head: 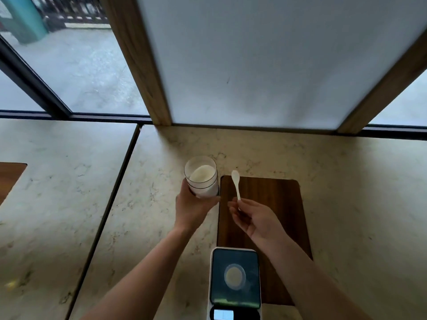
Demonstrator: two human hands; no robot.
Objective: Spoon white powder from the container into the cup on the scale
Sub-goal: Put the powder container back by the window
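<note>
L hand [193, 207] wrapped round the jar [202, 179], fingers closed on its lower wall, jar lifted and tipped a bit toward the viewer, mouth open, powder [201, 174] abt two-thirds up. R hand [253, 219] pinches the spoon [236, 184] handle end w/ thumb + fingertips, other fingers loosely curled; bowl points away, looks empty, sits just R of the jar rim. Cup [235, 276] on the scale [234, 279], well nearer the viewer than the jar, some pale powder in it already. Scale display lit, digits unreadable.

Step in hand, my guess: dip for a scoop. To do it well: keep jar tilted toward spoon, enter over the R rim, take a small level scoop, tap off excess inside the jar, carry low and flat to the cup.

Room: path jar→cup runs over the board [261, 204], nothing in the way. Cup mouth small vs spoon travel, spill risk onto scale plate. Counter seam L of jar, window frame behind it; both clear of the move.
</note>
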